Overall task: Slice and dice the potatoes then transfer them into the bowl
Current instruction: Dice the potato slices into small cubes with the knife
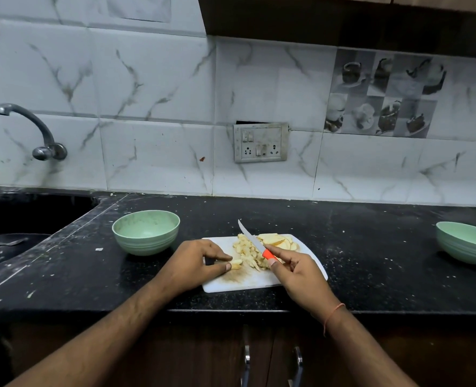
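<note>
Potato strip [236, 264], long axis left-right, is pinched by left hand [195, 261]; right hand [298, 270] grips knife [255, 243] above.

The kitchen before me. A black speckled counter [371, 263] runs the full width, dusted with pale crumbs; at its left end a dark sink [21, 219] is sunk into it. The wall [153, 88] behind is white marble-look tile with grey veins — a curved metal tap [33, 129] juts from it above the sink. Near the wall's middle sits a grubby switch-and-socket plate [260, 143]; to the upper right, a decorative tile panel [382, 93] of cups and teapots. Dark wooden cupboards [343, 20] hang overhead — cupboard doors with metal handles [247, 358] stand below the counter's near edge.
</note>
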`<state>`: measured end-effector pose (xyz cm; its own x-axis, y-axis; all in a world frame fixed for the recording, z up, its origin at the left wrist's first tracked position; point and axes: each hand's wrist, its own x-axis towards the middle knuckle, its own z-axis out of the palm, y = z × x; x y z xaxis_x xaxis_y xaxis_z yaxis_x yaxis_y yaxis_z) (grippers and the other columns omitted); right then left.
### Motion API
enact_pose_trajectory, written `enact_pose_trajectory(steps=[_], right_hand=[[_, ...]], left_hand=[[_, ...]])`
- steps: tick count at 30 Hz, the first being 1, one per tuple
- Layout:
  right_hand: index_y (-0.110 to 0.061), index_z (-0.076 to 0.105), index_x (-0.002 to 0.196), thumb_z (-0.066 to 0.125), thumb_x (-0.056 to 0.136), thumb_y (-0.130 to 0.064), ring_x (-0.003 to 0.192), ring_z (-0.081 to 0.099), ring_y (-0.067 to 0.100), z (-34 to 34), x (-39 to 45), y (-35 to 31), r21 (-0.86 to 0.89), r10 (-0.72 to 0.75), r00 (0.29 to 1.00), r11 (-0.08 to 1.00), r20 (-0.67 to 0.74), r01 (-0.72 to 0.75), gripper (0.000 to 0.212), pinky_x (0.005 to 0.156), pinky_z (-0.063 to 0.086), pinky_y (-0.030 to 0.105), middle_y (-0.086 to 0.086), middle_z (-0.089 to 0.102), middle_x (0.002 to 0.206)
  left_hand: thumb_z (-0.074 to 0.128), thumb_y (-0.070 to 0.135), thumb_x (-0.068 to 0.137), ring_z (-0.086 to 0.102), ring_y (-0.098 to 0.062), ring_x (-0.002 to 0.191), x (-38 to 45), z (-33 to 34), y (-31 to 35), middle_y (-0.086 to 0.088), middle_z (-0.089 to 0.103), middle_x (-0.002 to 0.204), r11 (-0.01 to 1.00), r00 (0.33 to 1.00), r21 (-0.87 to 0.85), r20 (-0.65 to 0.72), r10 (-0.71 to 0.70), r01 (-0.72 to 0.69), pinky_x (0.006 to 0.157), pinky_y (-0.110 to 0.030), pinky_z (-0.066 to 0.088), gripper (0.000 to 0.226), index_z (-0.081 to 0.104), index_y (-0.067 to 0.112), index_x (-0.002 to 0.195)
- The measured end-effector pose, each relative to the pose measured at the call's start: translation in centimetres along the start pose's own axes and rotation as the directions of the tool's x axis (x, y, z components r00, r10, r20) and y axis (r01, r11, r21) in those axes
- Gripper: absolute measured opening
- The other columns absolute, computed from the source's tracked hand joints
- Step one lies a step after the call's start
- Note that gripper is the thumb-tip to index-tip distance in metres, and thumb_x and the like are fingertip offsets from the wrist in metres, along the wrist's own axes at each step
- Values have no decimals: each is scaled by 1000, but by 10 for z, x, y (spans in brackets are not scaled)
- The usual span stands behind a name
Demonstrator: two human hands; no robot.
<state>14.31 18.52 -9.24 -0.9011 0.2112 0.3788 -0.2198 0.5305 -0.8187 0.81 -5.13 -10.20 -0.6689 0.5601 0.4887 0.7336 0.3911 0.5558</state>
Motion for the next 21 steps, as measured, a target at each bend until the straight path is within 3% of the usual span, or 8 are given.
enact_pose_trajectory(steps=[2,4,6,8,12,16,21], right_hand=[[-48,68,128,61,93,-53,99,71,30,-2,-4,-5,-86,27,1000,996,-7,-28,37,90,57,47,5,77,105],[-38,67,134,62,99,-41,76,69,5,1,-8,-11,-184,39,999,982,-13,-41,35,71,55,26,-19,75,82],[-34,65,137,60,101,-39,81,66,-2,7,-14,-19,-305,27,999,952,-28,-34,37,75,55,24,-27,72,89],[-36,63,135,53,100,-44,91,68,8,16,-25,-31,-474,-12,1000,880,-17,3,38,82,57,36,-13,77,100],[-36,56,138,44,101,-44,98,66,21,32,-39,-62,-686,-23,999,727,35,41,40,76,53,37,-5,73,99],[-37,44,150,36,102,-39,102,65,26,45,-39,-72,-795,6,995,603,95,72,48,77,50,38,0,71,106],[-26,41,152,38,100,-28,102,63,30,53,-32,-74,-827,44,984,549,175,123,53,69,35,35,5,69,105]], left_hand=[[88,40,85,71,-6,89,-1,1,-1,24,76,97,1000,1000,-5,-8,0,0,76,-12,49,20,85,39,104],[89,38,84,71,-3,89,-2,1,-1,22,77,96,1000,1000,-12,-18,1,-1,76,-11,48,19,86,37,102],[90,34,83,71,1,89,-2,2,0,20,78,94,1000,1000,-20,-28,5,-6,76,-9,47,18,86,34,100],[91,32,83,71,4,88,-1,2,1,19,79,93,1000,999,-15,-40,19,-20,77,-8,47,17,87,31,100],[90,31,83,71,5,90,0,2,-1,19,79,93,999,998,-8,-47,30,-31,80,-8,48,17,87,31,99],[90,28,83,71,5,91,1,3,-3,18,80,94,1000,999,-13,-33,24,-24,80,-7,47,17,87,30,100],[91,28,83,71,6,91,2,4,-5,19,79,94,999,999,-34,-36,-21,20,79,-5,46,17,87,31,99]])
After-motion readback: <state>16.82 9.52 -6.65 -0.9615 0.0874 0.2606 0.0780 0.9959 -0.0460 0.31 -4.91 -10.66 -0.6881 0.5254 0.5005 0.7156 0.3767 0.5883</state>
